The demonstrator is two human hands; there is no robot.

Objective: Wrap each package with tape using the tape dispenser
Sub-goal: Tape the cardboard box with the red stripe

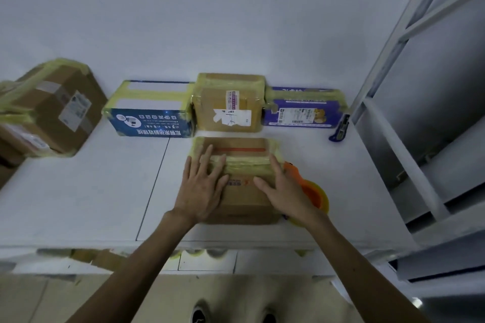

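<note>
A brown cardboard package (pixel 242 199) lies on the white table (pixel 78 199) in front of me, with yellowish tape bands across its top and far edge. My left hand (pixel 202 189) lies flat on its left side, fingers straight. My right hand (pixel 284 191) presses flat on its right side with fingers spread. The orange tape dispenser (pixel 312 189) with its yellowish tape roll sits on the table just right of the package, partly hidden behind my right hand.
Taped packages line the wall: a blue-and-white box (pixel 149 110), a brown box (pixel 229 103), a purple box (pixel 301 109). Stacked brown boxes (pixel 49 110) stand at far left. A blue utility knife (pixel 341 128) lies beside a white metal frame (pixel 388 65).
</note>
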